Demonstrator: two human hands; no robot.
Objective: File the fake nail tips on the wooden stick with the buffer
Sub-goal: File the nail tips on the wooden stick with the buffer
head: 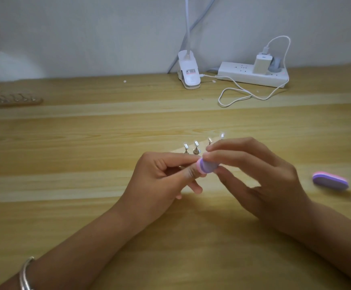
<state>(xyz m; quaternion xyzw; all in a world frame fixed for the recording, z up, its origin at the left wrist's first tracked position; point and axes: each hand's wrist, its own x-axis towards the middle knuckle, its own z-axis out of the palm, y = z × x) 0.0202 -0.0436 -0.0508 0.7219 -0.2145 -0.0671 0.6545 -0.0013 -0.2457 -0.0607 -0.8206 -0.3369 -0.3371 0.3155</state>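
Left hand (pixel 163 178) pinches light wooden stick (pixel 180 152) by thumb and forefinger; clear fake nail tips (pixel 196 145) stand upright above its fingers. Purple-and-pink oval buffer (pixel 207 167) touches stick's front, pinched in right hand (pixel 254 172), remaining fingers splayed.

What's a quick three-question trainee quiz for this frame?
1. True or false: the right hand pinches the buffer.
2. Where does the spare buffer lie? A) to the right of the right hand B) on the power strip C) under the lamp clip
3. How many nail tips show above the wooden stick that the left hand grips?
Key: 1 true; 2 A; 3 four.
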